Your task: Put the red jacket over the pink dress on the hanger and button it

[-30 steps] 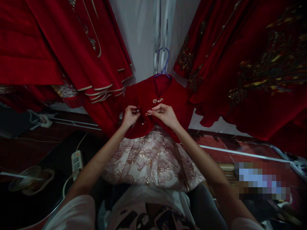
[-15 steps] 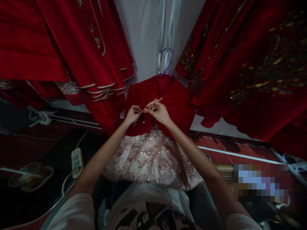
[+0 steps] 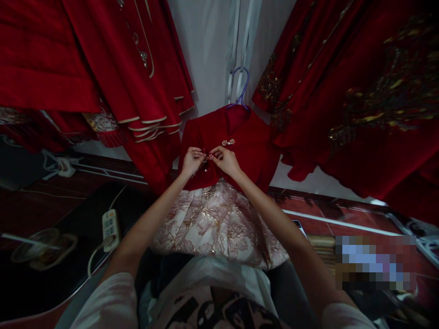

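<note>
On hanger (image 3: pixel 240 87), red jacket (image 3: pixel 254 146), both hands (image 3: pixel 192 161) pinching its clasp (image 3: pixel 206 158)

Probably a dress shop: hanging red gowns (image 3: pixel 103 64)

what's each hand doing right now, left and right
Left hand: closed, pinching the front edge of the small red jacket at a beaded clasp.
Right hand: closed, pinching the facing edge at the same clasp.
</note>
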Motion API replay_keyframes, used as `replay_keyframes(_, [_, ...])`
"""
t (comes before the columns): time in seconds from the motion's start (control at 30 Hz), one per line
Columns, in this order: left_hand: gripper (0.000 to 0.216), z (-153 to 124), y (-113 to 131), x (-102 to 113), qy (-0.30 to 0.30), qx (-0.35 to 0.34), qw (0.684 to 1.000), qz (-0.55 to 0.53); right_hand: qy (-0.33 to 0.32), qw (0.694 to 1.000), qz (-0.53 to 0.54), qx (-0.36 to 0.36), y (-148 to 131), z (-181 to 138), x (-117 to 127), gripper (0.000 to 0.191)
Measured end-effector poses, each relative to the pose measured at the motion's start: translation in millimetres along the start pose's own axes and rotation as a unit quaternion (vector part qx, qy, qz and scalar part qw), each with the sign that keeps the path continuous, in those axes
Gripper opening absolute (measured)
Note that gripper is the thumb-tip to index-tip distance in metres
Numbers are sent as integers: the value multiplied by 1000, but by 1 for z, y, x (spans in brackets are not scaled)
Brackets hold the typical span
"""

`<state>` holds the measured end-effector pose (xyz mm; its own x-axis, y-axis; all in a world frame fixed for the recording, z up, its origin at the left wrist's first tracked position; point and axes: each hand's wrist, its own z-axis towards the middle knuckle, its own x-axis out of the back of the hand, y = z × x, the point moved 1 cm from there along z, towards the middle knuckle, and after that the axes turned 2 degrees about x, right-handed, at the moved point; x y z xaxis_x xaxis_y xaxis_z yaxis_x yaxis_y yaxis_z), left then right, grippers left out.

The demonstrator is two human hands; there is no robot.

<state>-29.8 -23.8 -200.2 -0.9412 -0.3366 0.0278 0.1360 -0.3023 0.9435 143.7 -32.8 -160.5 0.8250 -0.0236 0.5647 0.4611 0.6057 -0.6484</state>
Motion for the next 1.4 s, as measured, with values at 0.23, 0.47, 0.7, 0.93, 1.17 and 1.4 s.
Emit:
replay_keyframes(0.23, [26, -5, 17, -1, -56, 46, 995, -75, -22, 1000, -4, -9, -1, 4, 2, 25])
replay_keyframes(0.47, [42, -9, 28, 2, -71, 104, 988, -94, 55, 997, 53, -18, 1, 6, -10, 24])
replay_keyframes(0.7, [46, -13, 25, 4, -73, 64, 993, -67, 71, 997, 9, -6, -3, 1, -11, 22])
replay_keyframes(0.93, [40, -6, 25, 8, -105, 19, 994, -19, 95, 995, 8, -5, -8, -1, -11, 17])
replay_keyframes(1.17, [49, -39, 11, 14, -130, 22, 991, 15, -15, 988, 149, -39, 9, -9, 12, 16])
replay_keyframes(1.4, [42, -78, -1, 15, -148, 17, 982, 116, -131, 979, 130, -87, 23, -55, 43, 14])
